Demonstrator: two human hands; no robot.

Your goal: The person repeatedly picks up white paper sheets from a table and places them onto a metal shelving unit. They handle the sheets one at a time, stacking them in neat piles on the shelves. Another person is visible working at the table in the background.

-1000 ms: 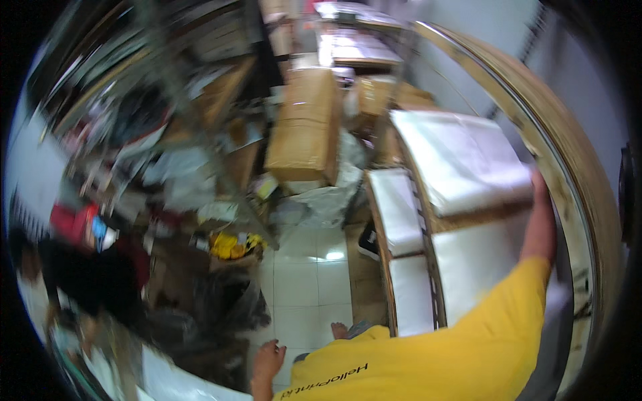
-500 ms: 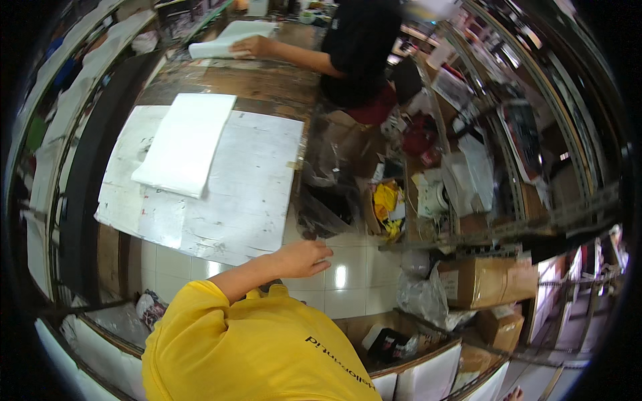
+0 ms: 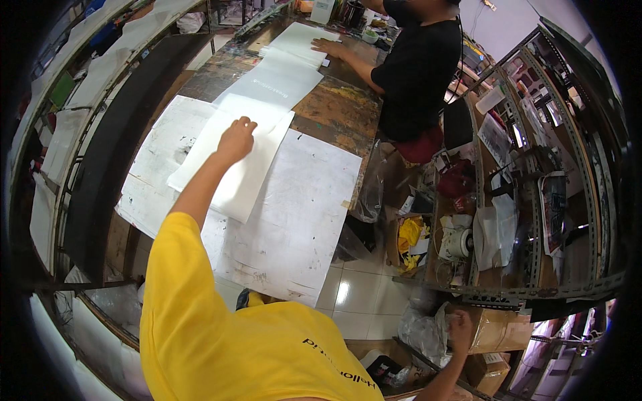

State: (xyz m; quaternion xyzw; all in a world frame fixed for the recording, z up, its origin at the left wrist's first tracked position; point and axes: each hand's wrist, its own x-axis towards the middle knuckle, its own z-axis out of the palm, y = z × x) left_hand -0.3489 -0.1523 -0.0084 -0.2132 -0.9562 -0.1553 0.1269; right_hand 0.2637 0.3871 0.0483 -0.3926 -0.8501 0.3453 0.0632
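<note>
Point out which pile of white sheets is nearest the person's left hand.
The near pile on the whitish board, beneath the left hand; the far pile lies by the co-worker's hand.

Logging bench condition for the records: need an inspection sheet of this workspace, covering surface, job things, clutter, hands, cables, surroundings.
Surface: wooden table, stained; scuffed white board on its near part.
Job things: white sheets lie on the board; a translucent sheet adjoins them.
Clutter: yellow items in a floor-side box; clear plastic and a carton at lower right.
Hands: left hand at the white sheets, grip unclear; right hand away from the table, blurred.
Cables: dark strand beside the co-worker, possibly a cord.
Surroundings: metal shelving at right, loaded.
</note>
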